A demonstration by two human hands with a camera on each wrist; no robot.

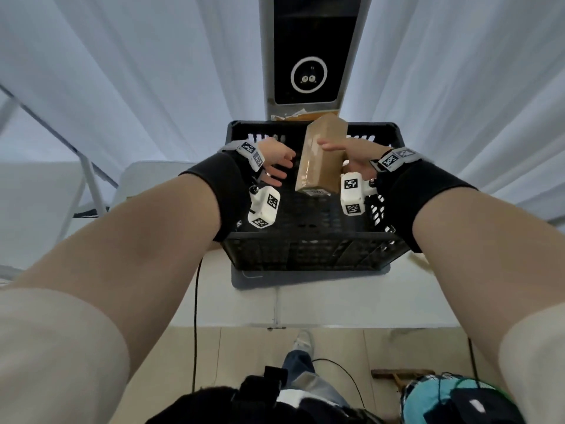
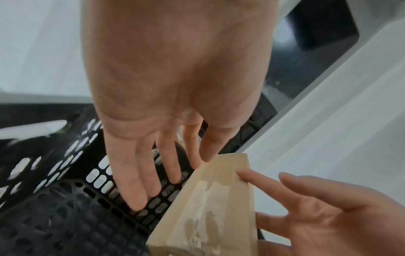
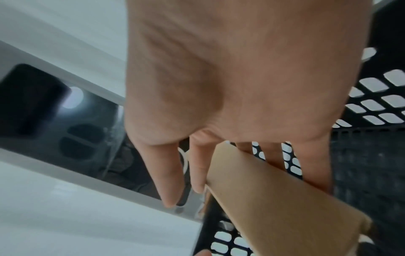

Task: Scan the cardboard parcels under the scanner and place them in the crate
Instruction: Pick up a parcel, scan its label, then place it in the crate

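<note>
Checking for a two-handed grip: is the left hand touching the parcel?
Apart. The head view shows open crate between the left hand and the parcel.

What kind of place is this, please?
Probably a makeshift parcel-scanning station, not a real warehouse: a scanner stands over a black crate on a white table, white cloth hangs all around, and the right hand holds a cardboard parcel above the crate.

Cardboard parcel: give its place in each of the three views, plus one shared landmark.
Head: cardboard parcel at centre, tilted above the crate, right hand on it.
Left wrist: lower centre-right.
Right wrist: lower right.
Shared landmark: the scanner.
</note>
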